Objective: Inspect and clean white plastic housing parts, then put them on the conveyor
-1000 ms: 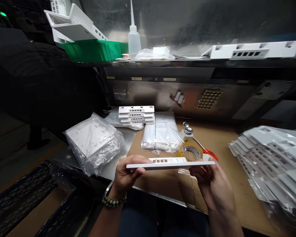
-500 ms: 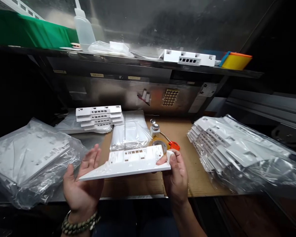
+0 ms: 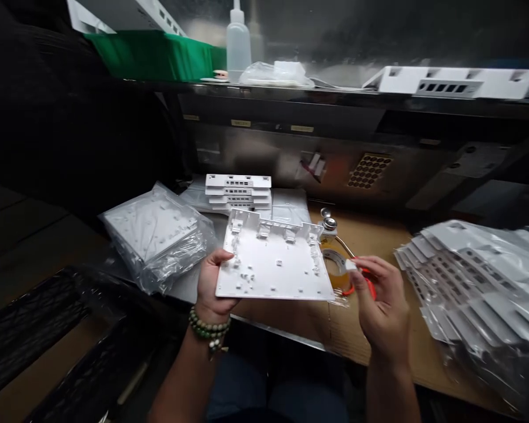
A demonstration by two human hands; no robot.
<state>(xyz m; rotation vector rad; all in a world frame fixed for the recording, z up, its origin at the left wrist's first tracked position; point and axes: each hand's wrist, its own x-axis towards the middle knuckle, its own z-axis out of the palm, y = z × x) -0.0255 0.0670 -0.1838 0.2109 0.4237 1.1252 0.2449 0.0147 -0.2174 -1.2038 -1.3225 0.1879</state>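
My left hand [image 3: 214, 282] grips the left edge of a white plastic housing [image 3: 268, 264], its thumb on top. The housing's inner side, with small posts and clips, faces up toward me. To its right, my right hand [image 3: 383, 305] is apart from it and pinches a small white piece [image 3: 350, 266] between thumb and fingers; what that piece is I cannot make out. Behind that hand lie a red-handled tool [image 3: 365, 285], partly hidden, and a roll of tape [image 3: 335, 261]. A small pump bottle [image 3: 329, 226] stands beyond them.
A stack of white housings [image 3: 238, 182] sits at the back. Bagged housings lie left [image 3: 154, 229] and more wrapped housings [image 3: 476, 276] right. The shelf above holds a green bin [image 3: 158, 56], a squeeze bottle [image 3: 238, 47] and another housing [image 3: 454, 82]. Cardboard [image 3: 374, 229] covers the bench.
My left hand has gone from open beside the housing to gripping it. My right hand has let go of the housing, keeping the small white piece. The housing is tipped toward me; the view swung left.
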